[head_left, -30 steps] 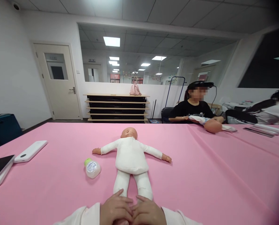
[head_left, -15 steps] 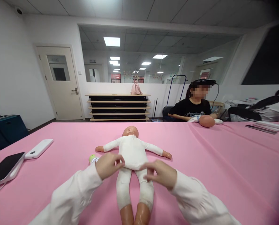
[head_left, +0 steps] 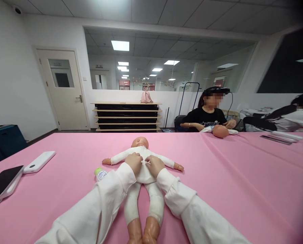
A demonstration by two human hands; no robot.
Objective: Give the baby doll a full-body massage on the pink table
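A baby doll [head_left: 146,178] with a white cloth body lies on its back on the pink-covered table, head away from me and arms spread. My left hand [head_left: 134,162] is over the left side of its chest, fingers curled in. Across from it, my right hand [head_left: 154,165] is bent the same way over the right side of the chest. The fingertips of both hands come close together at the chest's middle, apparently at the white cloth; whether they pinch it is hidden. Beside my left sleeve lies a small bottle [head_left: 100,174] with a green cap, partly covered by the sleeve.
At the left of the pink table cover [head_left: 72,189] lie a white power bank [head_left: 39,162] and a dark-screened device [head_left: 4,182]. A co-worker [head_left: 209,113] sits across the table at the right with another doll [head_left: 220,131]. Flat strips [head_left: 276,140] lie further right.
Both my hands have moved forward from the doll's hips to its chest and closer together, with their fingers curling in. More of the bottle now shows. The view has shifted slightly.
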